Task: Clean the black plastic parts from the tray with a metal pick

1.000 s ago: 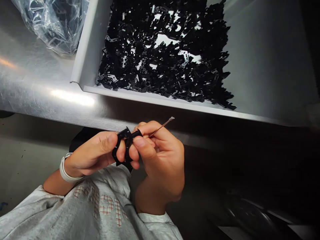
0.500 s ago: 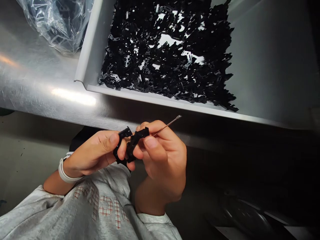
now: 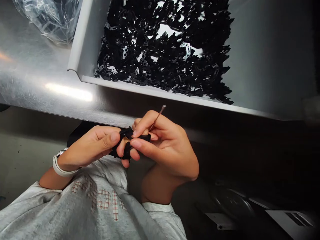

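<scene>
Below the table's edge, my left hand [image 3: 96, 145] pinches a small black plastic part [image 3: 125, 141] between thumb and fingers. My right hand [image 3: 166, 148] meets it from the right, thumb and forefinger closed on the same black part. A thin metal pin [image 3: 158, 116] sticks up and to the right out of my right hand's fingers. Both hands touch at the fingertips over my grey shirt. A white band circles my left wrist.
A grey metal tray [image 3: 82, 43] on the steel table [image 3: 37, 83] holds a heap of several black plastic parts [image 3: 165, 50]. A clear plastic bag [image 3: 50, 16] with dark parts lies at the far left. Dark machinery sits at the lower right.
My right hand has turned and shifted right, its forefinger now laid over the part. The metal pin has tilted more upright. The view has drifted slightly.
</scene>
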